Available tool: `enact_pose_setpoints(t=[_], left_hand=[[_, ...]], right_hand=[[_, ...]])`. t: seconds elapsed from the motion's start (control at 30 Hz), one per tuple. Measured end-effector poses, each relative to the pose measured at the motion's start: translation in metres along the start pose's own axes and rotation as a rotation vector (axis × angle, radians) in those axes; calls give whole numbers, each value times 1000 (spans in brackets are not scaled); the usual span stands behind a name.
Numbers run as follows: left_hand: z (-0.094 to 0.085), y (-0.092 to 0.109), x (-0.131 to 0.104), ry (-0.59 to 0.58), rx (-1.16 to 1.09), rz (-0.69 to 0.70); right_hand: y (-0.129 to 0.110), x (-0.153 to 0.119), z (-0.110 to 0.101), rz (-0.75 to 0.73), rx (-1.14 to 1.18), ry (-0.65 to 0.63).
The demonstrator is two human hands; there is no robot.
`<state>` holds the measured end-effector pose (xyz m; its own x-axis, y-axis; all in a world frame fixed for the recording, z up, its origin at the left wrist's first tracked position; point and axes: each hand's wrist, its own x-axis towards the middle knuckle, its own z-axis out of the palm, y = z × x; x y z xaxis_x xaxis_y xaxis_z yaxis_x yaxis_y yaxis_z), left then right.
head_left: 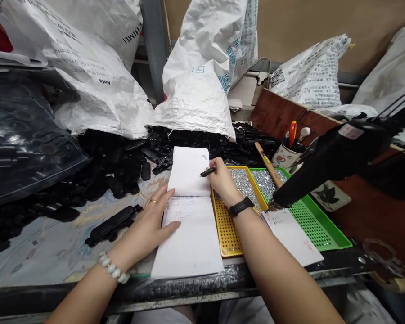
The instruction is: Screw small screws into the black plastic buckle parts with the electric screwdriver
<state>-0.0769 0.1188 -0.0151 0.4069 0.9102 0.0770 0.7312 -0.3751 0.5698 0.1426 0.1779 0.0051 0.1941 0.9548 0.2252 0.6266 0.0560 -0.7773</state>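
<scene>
An open notebook [192, 243] lies in front of me, its upper page blank and its lower page bearing faint handwriting near the fold. My left hand [155, 220] rests on the notebook's left edge with its fingers spread, holding nothing. At the upper page's right edge, my right hand [221, 177] has its fingers closed round a black pen [207, 172], whose tip points left over the paper. The fingertips are beside the page's corner. A black plastic part [113, 224] lies left of my left hand.
Yellow [227, 234] and green [319, 229] trays with small metal pieces stand to the right, under a black power tool [324, 157]. Black parts [118, 166] are heaped left and behind, below white sacks [202, 76]. A cup [286, 155] holds tools.
</scene>
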Motion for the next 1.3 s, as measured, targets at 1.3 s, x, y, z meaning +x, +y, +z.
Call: enact_pose_setpoints(t=[1.3], left_hand=[[33, 12, -96, 128, 224, 67]], right_hand=[[12, -171, -46, -549, -99, -81]])
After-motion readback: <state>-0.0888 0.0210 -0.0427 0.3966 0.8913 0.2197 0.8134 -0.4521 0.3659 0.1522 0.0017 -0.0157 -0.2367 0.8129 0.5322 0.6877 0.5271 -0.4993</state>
